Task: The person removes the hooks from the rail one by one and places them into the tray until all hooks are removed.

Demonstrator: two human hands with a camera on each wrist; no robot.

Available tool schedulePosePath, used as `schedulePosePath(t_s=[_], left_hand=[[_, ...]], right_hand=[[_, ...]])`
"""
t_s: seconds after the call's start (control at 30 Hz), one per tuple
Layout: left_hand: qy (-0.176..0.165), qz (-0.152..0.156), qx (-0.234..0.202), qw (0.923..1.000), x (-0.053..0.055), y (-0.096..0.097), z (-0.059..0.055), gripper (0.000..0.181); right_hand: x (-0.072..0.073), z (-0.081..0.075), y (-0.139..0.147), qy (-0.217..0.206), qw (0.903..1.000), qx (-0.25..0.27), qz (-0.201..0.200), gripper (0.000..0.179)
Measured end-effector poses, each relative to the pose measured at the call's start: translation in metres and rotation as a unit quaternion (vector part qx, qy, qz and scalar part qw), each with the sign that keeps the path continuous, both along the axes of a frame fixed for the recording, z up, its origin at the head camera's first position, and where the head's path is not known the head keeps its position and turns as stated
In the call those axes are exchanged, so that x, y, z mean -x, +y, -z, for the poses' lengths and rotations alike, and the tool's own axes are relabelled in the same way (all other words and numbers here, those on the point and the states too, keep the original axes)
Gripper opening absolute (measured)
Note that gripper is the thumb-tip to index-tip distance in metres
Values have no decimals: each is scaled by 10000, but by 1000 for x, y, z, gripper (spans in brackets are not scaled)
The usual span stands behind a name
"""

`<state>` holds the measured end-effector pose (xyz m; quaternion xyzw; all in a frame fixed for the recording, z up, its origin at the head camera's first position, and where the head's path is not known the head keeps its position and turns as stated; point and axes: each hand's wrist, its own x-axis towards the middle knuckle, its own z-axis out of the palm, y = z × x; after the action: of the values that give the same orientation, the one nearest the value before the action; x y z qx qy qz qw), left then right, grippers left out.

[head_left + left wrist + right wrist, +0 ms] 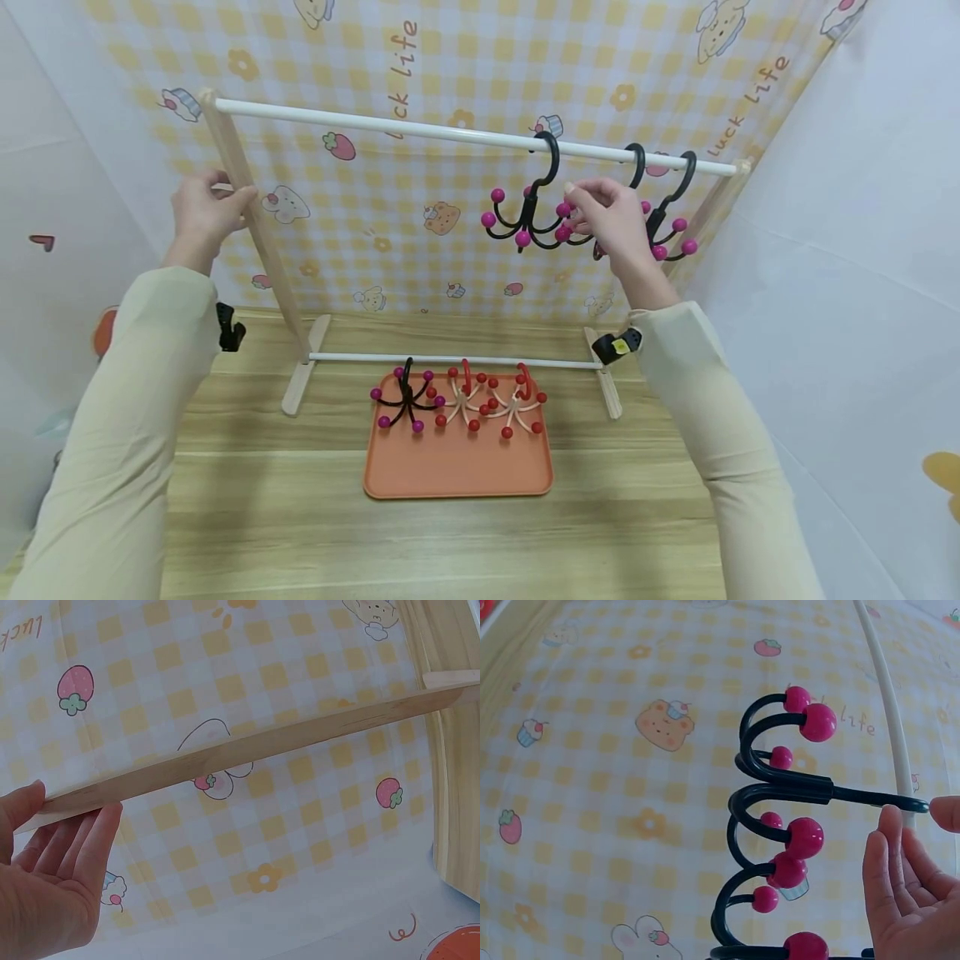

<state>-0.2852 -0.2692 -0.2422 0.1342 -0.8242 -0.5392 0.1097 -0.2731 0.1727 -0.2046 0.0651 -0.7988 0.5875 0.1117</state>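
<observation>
My left hand (210, 212) holds the left wooden post (262, 225) of a rack, thumb on one side and fingers on the other, as the left wrist view also shows. A black hook hanger (529, 208) with pink ball tips hangs by its hook from the white upper rod (360, 122). Close beside that hanger is my right hand (611, 218), its fingers loosely extended. In the right wrist view its thumb and fingertips (890, 817) lie near the hook's end. Two more black hangers (657, 221) hang further right, partly hidden behind the right hand.
On the wooden table below lies an orange tray (457, 475). It carries a black hanger (407, 397) with pink balls and two cream hangers (514, 404) with red hooks and balls. A lower white rod (450, 359) joins the rack's feet. Patterned cloth (420, 275) stands behind.
</observation>
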Motion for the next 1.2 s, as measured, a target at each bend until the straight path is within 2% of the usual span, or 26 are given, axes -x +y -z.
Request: schedulePosePath(t_s=[0.37, 0.63, 0.9, 1.2], left_hand=[[-27, -20, 20, 10000, 0, -1, -1, 57], [-46, -39, 39, 10000, -1, 0, -1, 56], [-40, -32, 43, 10000, -1, 1, -1, 56], [-25, -25, 32, 10000, 0, 1, -1, 56]], right_hand=[[13, -15, -16, -247, 9996, 57, -89, 39], [20, -17, -27, -194, 9996, 187, -125, 33], [22, -21, -30, -232, 9990, 380, 44, 26], [20, -24, -30, -227, 9966, 790, 10, 28]])
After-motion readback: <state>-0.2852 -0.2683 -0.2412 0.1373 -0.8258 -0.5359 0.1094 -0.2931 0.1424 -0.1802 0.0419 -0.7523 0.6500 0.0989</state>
